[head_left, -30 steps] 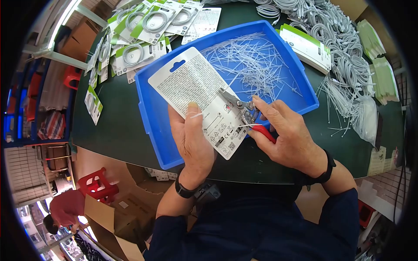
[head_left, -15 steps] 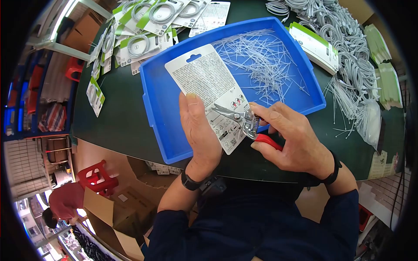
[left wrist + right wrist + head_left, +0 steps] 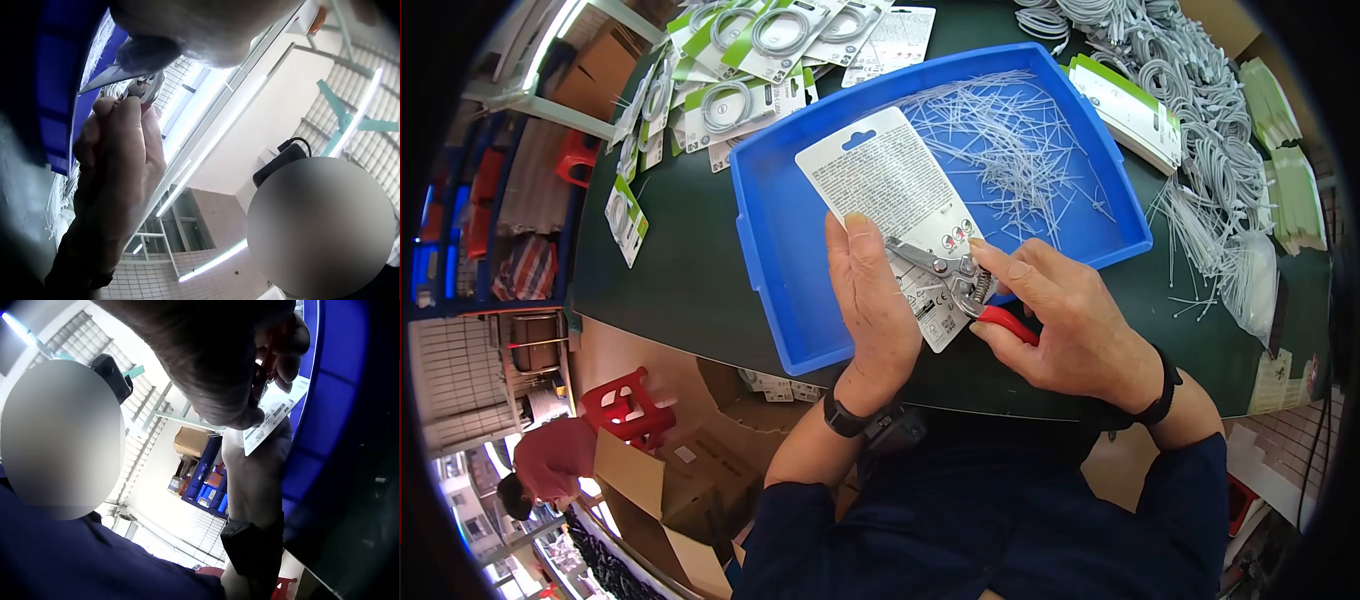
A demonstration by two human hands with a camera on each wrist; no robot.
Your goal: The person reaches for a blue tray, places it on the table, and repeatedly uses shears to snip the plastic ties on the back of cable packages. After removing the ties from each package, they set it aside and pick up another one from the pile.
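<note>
My left hand [image 3: 870, 300] holds a white printed package card [image 3: 890, 165] with a hang hole, its text side up. The thumb lies along the card's left edge, and the other fingers are hidden behind it. In my right hand [image 3: 1065, 325] I grip spring-loaded hand snips [image 3: 940, 265] by their red handle [image 3: 1008, 322]. The metal blades lie across the card's lower half, tips close to the left thumb. Under the card sits a blue tray [image 3: 795, 260] with a heap of thin white strips [image 3: 1020, 150]. The right wrist view shows the card's lower corner [image 3: 275, 412] between the hands.
Carded cables [image 3: 725, 105] pile up at the table's back left. Behind the tray's right side stand stacked green-and-white cards [image 3: 1135, 115]. Coiled grey-white cables [image 3: 1200, 120] and a bundle of white ties [image 3: 1185, 230] lie further right. A person [image 3: 555, 460] bends over beyond a cardboard box [image 3: 630, 475].
The snips' blades have shifted from the card's right edge across to near the left thumb. White strip ends seen by the thumb and red handle no longer show. The whole view has shifted slightly.
</note>
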